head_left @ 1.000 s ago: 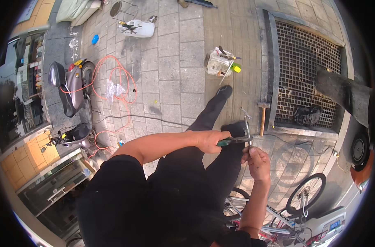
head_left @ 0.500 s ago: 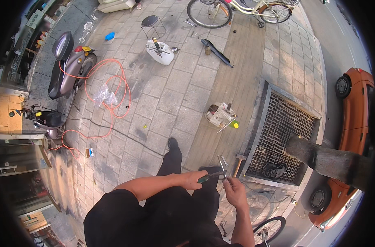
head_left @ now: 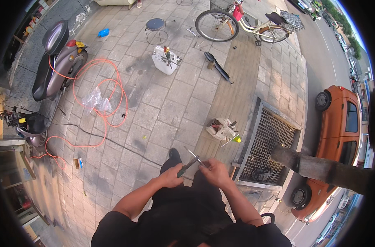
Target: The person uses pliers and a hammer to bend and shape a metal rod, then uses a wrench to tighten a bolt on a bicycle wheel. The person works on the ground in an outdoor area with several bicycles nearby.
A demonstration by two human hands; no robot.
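My left hand [head_left: 171, 176] is closed around the green handles of a pair of pliers [head_left: 188, 165], whose jaws point to the far right. In front of my body, my right hand [head_left: 215, 173] pinches a thin, shiny metal rod [head_left: 191, 153]. The rod slants away to the far left and crosses the plier tips. Whether the jaws bite on it is too small to tell. Both hands are just above my knees.
A cut-open white container of tools [head_left: 221, 129] stands ahead on the paving. To the right are a metal grate [head_left: 263, 142], a tree trunk [head_left: 319, 164] and an orange car [head_left: 339, 119]. An orange hose [head_left: 123, 88] loops near a scooter [head_left: 57, 74]; a bicycle [head_left: 245, 24] is farther off.
My view has tilted up and turned. Both hands have come closer together and moved left in the picture. The rod still crosses the pliers, now slanting more to the left.
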